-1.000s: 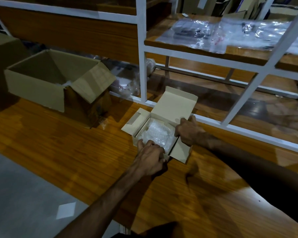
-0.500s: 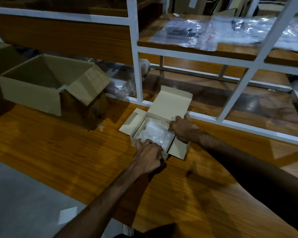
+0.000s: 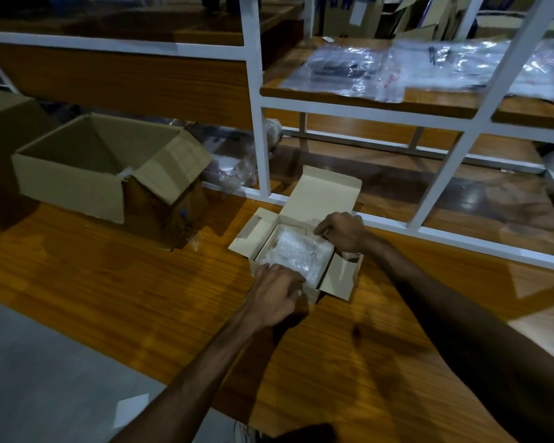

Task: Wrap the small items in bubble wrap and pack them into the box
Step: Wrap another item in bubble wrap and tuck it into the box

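Nearest, bare forearms reaching forward over a wooden worktop (image 3: 115, 292), a grey floor (image 3: 45, 378) below its near edge. Left hand (image 3: 274, 297) at the near wall of a small box (image 3: 314, 294), fingers (image 3: 290, 276) curled over the rim onto a bundle of bubble wrap (image 3: 296, 254); whether pinching the wrap or just pressing on it, cannot tell. Bundle lying inside the small box, filling most of it. Side flaps folded outward left and right, lid (image 3: 322, 195) standing up at the back. Right hand (image 3: 344, 233) at the far right corner of the box, fingers bent and close together, tips touching the rim beside the bundle; no clear grip visible. Further left, well apart, a large open carton (image 3: 68, 183) on the same worktop, one flap hanging outward on its right side. Behind both, a white metal frame (image 3: 256, 100) of a shelf rack, crumpled clear plastic at its foot. Farthest, on an upper shelf (image 3: 429, 102) to the right, clear plastic bags (image 3: 394, 70) lying flat, contents too dim to make out.
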`<state>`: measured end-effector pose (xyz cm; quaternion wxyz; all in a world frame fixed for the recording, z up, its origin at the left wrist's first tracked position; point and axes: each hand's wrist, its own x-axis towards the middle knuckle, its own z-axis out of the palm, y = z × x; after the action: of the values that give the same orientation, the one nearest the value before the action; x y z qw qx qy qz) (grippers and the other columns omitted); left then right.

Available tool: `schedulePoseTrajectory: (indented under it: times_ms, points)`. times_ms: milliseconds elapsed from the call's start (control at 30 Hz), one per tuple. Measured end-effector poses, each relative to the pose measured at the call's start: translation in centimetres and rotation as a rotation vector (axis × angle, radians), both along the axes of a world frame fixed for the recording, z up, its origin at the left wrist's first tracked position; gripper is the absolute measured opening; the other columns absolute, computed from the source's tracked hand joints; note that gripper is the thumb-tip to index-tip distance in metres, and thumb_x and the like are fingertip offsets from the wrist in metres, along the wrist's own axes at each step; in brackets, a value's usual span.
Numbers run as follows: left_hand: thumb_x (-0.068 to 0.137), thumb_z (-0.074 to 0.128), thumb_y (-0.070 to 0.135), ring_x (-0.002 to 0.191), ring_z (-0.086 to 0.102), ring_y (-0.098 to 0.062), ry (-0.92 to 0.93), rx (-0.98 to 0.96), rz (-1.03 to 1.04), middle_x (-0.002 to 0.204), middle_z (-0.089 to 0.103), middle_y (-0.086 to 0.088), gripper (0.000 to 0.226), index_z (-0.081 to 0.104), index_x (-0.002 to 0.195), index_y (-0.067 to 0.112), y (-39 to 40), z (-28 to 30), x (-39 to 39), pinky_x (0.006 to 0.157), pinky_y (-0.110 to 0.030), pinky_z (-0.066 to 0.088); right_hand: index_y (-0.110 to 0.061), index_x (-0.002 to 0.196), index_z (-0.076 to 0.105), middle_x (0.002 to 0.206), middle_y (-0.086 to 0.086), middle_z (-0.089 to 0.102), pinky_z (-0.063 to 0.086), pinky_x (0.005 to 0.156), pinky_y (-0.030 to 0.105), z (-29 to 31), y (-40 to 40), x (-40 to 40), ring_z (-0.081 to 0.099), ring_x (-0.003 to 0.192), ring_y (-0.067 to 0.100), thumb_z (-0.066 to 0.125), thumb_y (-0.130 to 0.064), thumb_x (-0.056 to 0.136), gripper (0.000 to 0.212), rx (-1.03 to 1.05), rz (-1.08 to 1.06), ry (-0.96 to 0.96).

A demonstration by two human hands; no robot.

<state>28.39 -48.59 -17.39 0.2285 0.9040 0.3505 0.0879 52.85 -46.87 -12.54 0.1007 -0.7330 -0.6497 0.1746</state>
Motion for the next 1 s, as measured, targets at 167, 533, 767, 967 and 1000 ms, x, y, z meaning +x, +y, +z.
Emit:
schedulePoseTrajectory:
  times_ms: [167, 533, 767, 967, 1000]
  points:
    - [0.101, 0.065, 0.019, 0.126, 0.056, -0.011, -0.160, -0.130, 0.118, 0.130, 0.070, 0.006, 0.023, 0.074, 0.122, 0.020, 0.8, 1.2, -2.6, 0.112, -0.038, 0.046, -0.020, 0.111, 0.079, 0.124, -0.002, 0.074, 0.053, 0.106, 0.040, -0.1, -2.0, -3.9, 0.065, 0.117, 0.011, 0.050, 0.002, 0.093, 0.041, 0.176, -0.081, 0.334]
    - [0.103, 0.064, 0.034, 0.109, 0.065, 0.001, -0.320, -0.088, 0.362, 0.118, 0.074, 0.013, 0.022, 0.077, 0.119, 0.023, 3.6, 6.6, -16.3, 0.087, -0.031, 0.057, -0.025, 0.110, 0.079, 0.113, -0.011, 0.074, 0.057, 0.094, 0.038, 3.2, 0.3, -18.4, 0.065, 0.108, 0.005, 0.056, -0.007, 0.103, 0.030, 0.321, 0.077, 0.729]
    - [0.100, 0.068, 0.023, 0.093, 0.066, 0.012, -0.409, 0.069, 0.270, 0.101, 0.067, 0.029, 0.013, 0.073, 0.109, 0.031, 13.7, 14.2, -21.3, 0.073, -0.008, 0.051, -0.016, 0.120, 0.077, 0.122, -0.004, 0.073, 0.051, 0.092, 0.017, 10.8, 8.7, -23.2, 0.063, 0.110, 0.001, 0.056, -0.008, 0.104, 0.027, 0.425, 0.207, 0.612]
    - [0.102, 0.066, 0.026, 0.088, 0.068, 0.004, -0.292, 0.151, 0.145, 0.099, 0.071, 0.018, 0.015, 0.075, 0.114, 0.027, 25.4, 18.7, -25.4, 0.070, -0.012, 0.050, -0.013, 0.123, 0.075, 0.122, -0.006, 0.073, 0.048, 0.085, 0.007, 14.6, 18.6, -27.0, 0.060, 0.098, -0.011, 0.055, -0.013, 0.106, 0.026, 0.420, 0.264, 0.445]
    - [0.100, 0.067, 0.027, 0.088, 0.069, 0.002, -0.257, 0.131, 0.146, 0.100, 0.072, 0.015, 0.014, 0.075, 0.112, 0.026, 27.6, 19.2, -25.8, 0.072, -0.018, 0.053, -0.013, 0.123, 0.075, 0.124, -0.005, 0.073, 0.050, 0.088, 0.013, 15.0, 20.2, -27.5, 0.062, 0.103, -0.006, 0.055, -0.013, 0.106, 0.026, 0.400, 0.270, 0.419]
